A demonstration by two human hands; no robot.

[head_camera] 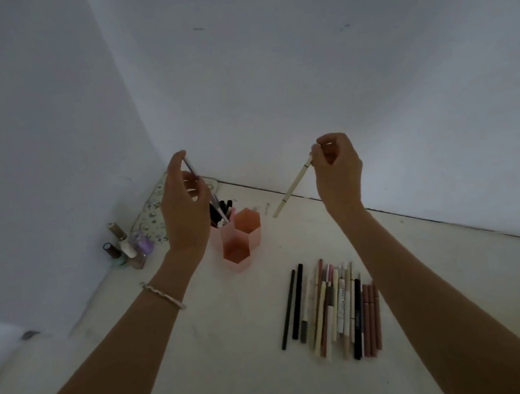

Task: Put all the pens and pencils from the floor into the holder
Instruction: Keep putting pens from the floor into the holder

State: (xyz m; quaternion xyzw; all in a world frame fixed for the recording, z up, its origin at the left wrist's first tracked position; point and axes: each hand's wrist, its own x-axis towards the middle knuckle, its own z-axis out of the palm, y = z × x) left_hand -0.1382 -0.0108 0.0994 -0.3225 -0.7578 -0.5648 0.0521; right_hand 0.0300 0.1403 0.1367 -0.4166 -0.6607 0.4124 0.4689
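A pink holder (241,236) of hexagonal cups stands on the floor near the wall corner; its back left cup holds several dark pens, while the two nearer cups look empty. My left hand (182,208) grips a pale purple pen (207,195) by its top, its tip down in the back left cup. My right hand (337,170) pinches a cream pencil (293,188) at its upper end; it hangs slanted to the right of the holder, above the floor. A row of several pens and pencils (331,309) lies on the floor, close to my right forearm.
Several small nail polish bottles (126,248) stand in the corner left of the holder, next to a flowered pouch (153,217). White walls close in behind and on the left. Pale floor stretches in front of the holder.
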